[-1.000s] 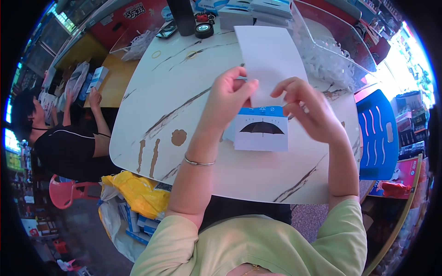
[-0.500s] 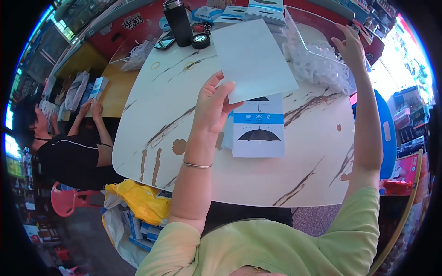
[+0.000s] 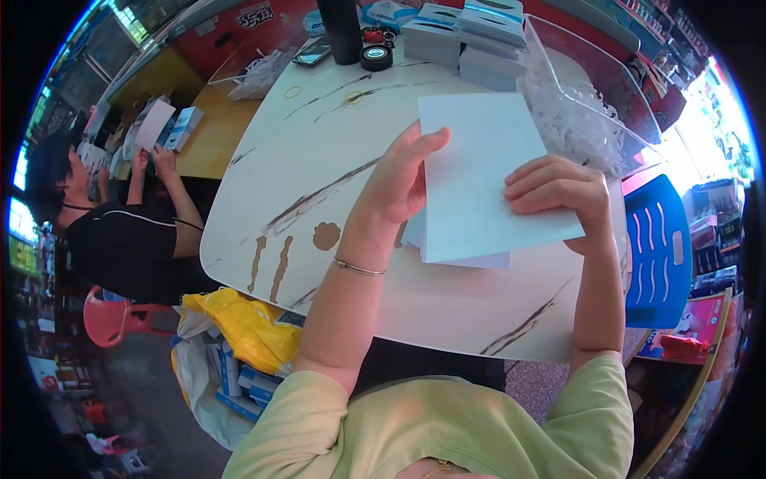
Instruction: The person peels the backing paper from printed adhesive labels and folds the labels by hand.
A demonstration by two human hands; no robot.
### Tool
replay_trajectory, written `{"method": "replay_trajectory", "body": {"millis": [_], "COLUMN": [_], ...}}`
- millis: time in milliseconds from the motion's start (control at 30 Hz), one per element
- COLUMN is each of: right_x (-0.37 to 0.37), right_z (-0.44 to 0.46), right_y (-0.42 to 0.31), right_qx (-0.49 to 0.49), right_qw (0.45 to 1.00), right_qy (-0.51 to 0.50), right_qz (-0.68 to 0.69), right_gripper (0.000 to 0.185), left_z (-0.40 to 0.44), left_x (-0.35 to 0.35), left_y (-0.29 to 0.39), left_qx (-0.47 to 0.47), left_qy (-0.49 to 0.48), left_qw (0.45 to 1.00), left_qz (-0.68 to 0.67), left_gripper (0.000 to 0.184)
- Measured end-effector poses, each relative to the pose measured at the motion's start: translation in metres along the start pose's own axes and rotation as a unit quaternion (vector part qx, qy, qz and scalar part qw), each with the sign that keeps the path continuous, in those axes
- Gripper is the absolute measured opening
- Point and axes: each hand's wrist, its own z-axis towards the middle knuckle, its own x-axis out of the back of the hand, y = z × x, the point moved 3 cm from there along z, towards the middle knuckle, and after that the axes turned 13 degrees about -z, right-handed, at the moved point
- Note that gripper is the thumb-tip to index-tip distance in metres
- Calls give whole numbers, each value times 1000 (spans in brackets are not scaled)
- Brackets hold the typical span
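Note:
Between my hands is a blank white card sheet (image 3: 479, 176), held tilted above the table. My left hand (image 3: 403, 172) grips its left edge, thumb on the front and the other fingers mostly hidden behind. From the right, my right hand (image 3: 562, 195) lies with bent fingers over the front face, and its thumb is out of sight. Below the sheet, a stack of printed cards (image 3: 487, 261) rests on the marble-patterned table (image 3: 319, 188). Only its lower edge and left corner show, so the umbrella print is covered.
A clear bin (image 3: 590, 100) of translucent plastic pieces stands at the back right, beside stacks of printed cards (image 3: 487, 64). A black bottle (image 3: 341, 36) and a round lid (image 3: 377, 57) are at the back. Left, another person (image 3: 128, 231) handles a card.
My right hand has come from the bin onto the white sheet. The sheet has shifted right and down, covering the umbrella print. The other person has lifted a card.

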Motion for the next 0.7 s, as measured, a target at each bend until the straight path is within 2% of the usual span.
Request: {"method": "replay_trajectory", "body": {"millis": [67, 133, 167, 200, 233, 300, 333, 400, 500, 567, 600, 667, 700], "right_x": [2, 1, 1, 0, 0, -1, 0, 1, 1, 0, 0, 0, 0], "right_z": [0, -3, -8, -12, -15, -15, -14, -13, -14, -14, -13, -12, -12], "right_y": [1, 0, 3, 7, 10, 12, 12, 12, 10, 9, 9, 9, 9], "right_qx": [6, 11, -59, -128, -115, -155, -159, -151, -133, -123, -111, -99, -103], "right_qw": [1000, 1000, 995, 983, 982, 964, 962, 966, 973, 977, 979, 981, 982], "right_qy": [5, 12, 49, 86, 97, 166, 184, 183, 176, 169, 167, 166, 158], "right_qz": [14, 26, 64, 102, 112, 139, 124, 106, 64, 43, 29, 16, 11], "right_gripper": [15, 17, 20, 23, 28, 31, 34, 34, 35, 35, 35, 35, 36], "left_z": [0, 1, 1, 1, 1, -1, -2, -2, 1, 1, 2, 3, 4], "left_x": [-5, -9, -12, -10, -9, -7, -7, -5, 2, 4, 4, -1, 0], "left_y": [-2, -2, -1, -2, -2, -1, -2, -1, -3, -3, -4, -2, -2], "left_qx": [-64, -77, -91, -90, -84, -78, -44, -8, 38, -30, -30, -103, -102], "left_qy": [-17, -42, -67, -67, -80, -90, -109, -128, -123, -90, -89, -124, -123], "left_qw": [998, 996, 993, 993, 993, 992, 991, 987, 989, 993, 993, 967, 967], "left_qz": [-1, -19, -36, -37, -36, -35, -69, -101, -72, 77, 77, 198, 199], "left_gripper": [47, 48, 50, 50, 48, 45, 43, 41, 32, 23, 23, 20, 20]}}
